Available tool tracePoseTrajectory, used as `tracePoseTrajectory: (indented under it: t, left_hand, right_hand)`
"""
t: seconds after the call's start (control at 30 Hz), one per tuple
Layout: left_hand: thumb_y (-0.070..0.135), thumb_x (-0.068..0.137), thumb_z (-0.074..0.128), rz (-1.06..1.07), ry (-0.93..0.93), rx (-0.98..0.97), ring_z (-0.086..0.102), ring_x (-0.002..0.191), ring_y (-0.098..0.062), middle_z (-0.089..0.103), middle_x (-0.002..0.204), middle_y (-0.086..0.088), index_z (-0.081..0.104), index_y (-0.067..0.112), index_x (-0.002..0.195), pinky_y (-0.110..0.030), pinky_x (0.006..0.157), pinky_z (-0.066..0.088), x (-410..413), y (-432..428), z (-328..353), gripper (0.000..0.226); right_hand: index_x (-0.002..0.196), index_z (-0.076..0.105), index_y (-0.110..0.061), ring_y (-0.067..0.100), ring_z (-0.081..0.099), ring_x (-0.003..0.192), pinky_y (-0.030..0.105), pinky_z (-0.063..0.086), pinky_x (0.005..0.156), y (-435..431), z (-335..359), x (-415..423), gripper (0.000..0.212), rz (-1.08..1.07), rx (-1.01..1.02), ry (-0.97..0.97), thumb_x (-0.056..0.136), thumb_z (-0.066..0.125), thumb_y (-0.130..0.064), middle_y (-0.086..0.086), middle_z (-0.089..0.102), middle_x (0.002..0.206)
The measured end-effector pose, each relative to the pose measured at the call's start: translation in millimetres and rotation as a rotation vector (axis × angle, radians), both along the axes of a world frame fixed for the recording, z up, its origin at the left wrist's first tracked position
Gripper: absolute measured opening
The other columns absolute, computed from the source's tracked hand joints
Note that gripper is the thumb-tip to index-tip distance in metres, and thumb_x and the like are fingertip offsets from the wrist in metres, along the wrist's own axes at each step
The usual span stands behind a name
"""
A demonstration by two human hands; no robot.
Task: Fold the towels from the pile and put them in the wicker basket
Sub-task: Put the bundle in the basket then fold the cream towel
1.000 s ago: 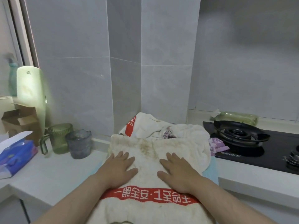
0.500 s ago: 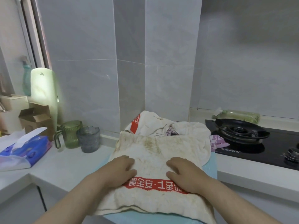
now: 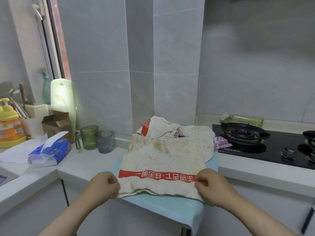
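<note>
We pinch the stained towel (image 3: 162, 160) at its near corners, left hand (image 3: 102, 185) & right hand (image 3: 213, 184), fingers curled; it lies flat on the blue mat (image 3: 170, 208), pile (image 3: 179, 132) just beyond.

Your left hand (image 3: 104, 185) and right hand (image 3: 210, 184) have left the flat press on the towel (image 3: 162, 160), slid back to its near corners and now pinch them. The towel's near end is drawn up onto the counter.
</note>
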State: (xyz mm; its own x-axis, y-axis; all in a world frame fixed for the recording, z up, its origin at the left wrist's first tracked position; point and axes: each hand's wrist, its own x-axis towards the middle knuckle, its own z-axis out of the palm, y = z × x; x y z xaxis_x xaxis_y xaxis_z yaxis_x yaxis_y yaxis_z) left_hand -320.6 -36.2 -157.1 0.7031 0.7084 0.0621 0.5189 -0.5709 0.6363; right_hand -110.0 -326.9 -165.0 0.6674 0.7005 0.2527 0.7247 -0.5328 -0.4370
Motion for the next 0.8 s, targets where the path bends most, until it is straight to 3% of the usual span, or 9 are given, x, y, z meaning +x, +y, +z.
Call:
tracePoseTrajectory:
  t: [0.1, 0.23, 0.3, 0.4, 0.5, 0.57, 0.7, 0.8]
  left_hand:
    - [0.021, 0.079, 0.071, 0.069, 0.008, -0.107, 0.066, 0.076, -0.020, 0.069, 0.078, -0.006, 0.071, 0.006, 0.076, -0.032, 0.070, 0.055, 5, 0, 2, 0.015]
    - [0.017, 0.068, 0.074, 0.133, 0.034, -0.195, 0.056, 0.063, -0.023, 0.052, 0.064, -0.008, 0.060, 0.011, 0.066, -0.027, 0.058, 0.042, 13, 0, 6, 0.015]
    - [0.012, 0.067, 0.074, 0.165, 0.045, -0.240, 0.055, 0.062, -0.023, 0.053, 0.064, -0.009, 0.064, 0.005, 0.071, -0.026, 0.057, 0.040, 15, 0, 9, 0.013]
    - [0.015, 0.070, 0.077, 0.146, 0.084, -0.315, 0.050, 0.055, -0.020, 0.057, 0.067, -0.010, 0.066, -0.001, 0.087, -0.023, 0.050, 0.037, 14, 1, 12, 0.026]
    - [0.015, 0.076, 0.074, 0.113, 0.106, -0.410, 0.044, 0.053, -0.017, 0.053, 0.067, -0.010, 0.061, 0.002, 0.085, -0.022, 0.046, 0.033, 13, -4, 22, 0.021]
    - [0.011, 0.082, 0.069, 0.126, 0.050, -0.506, 0.044, 0.057, -0.018, 0.052, 0.069, -0.010, 0.058, 0.002, 0.087, -0.023, 0.048, 0.034, 13, -5, 28, 0.014]
    - [0.006, 0.086, 0.060, 0.226, -0.178, -0.808, 0.043, 0.054, -0.018, 0.050, 0.060, -0.010, 0.056, 0.003, 0.085, -0.024, 0.050, 0.037, 5, 4, 31, 0.005]
    - [0.006, 0.084, 0.056, 0.256, -0.221, -0.879, 0.046, 0.051, -0.019, 0.053, 0.062, -0.011, 0.054, 0.001, 0.085, -0.021, 0.046, 0.042, -1, 7, 24, 0.005]
  right_hand:
    - [0.088, 0.065, -0.026, 0.008, 0.059, 0.084, 0.019, 0.042, 0.068, -9, -4, -1, 0.005, -0.226, 0.074, 0.182, 0.084, 0.062, -0.026, -0.009, 0.063, 0.092]
    - [0.083, 0.057, -0.005, 0.021, 0.059, 0.067, 0.028, 0.054, 0.063, -18, -1, -10, 0.005, -0.334, 0.328, 0.841, 0.081, 0.059, -0.009, 0.006, 0.062, 0.073]
    - [0.088, 0.062, -0.005, 0.020, 0.057, 0.062, 0.028, 0.054, 0.064, -23, -1, -13, 0.009, -0.366, 0.344, 0.990, 0.081, 0.058, -0.007, 0.005, 0.061, 0.063]
    - [0.092, 0.064, -0.009, 0.016, 0.056, 0.062, 0.027, 0.053, 0.065, -24, -5, -11, 0.008, -0.421, 0.394, 1.044, 0.086, 0.060, -0.012, 0.000, 0.061, 0.057]
    - [0.101, 0.065, -0.009, 0.019, 0.062, 0.077, 0.027, 0.052, 0.062, -22, -7, -11, 0.015, -0.446, 0.429, 1.029, 0.089, 0.062, -0.017, 0.007, 0.072, 0.087]
    - [0.102, 0.064, -0.009, 0.019, 0.062, 0.078, 0.025, 0.051, 0.058, -19, -6, -12, 0.015, -0.448, 0.454, 1.021, 0.090, 0.063, -0.017, 0.009, 0.072, 0.097]
    - [0.099, 0.064, -0.005, 0.019, 0.058, 0.076, 0.026, 0.045, 0.058, -16, -2, -9, 0.012, -0.454, 0.504, 1.001, 0.090, 0.064, -0.012, 0.010, 0.071, 0.095]
    - [0.098, 0.065, -0.001, 0.018, 0.051, 0.068, 0.025, 0.039, 0.052, -18, 0, -6, 0.014, -0.457, 0.544, 1.007, 0.090, 0.064, -0.013, 0.010, 0.067, 0.084]
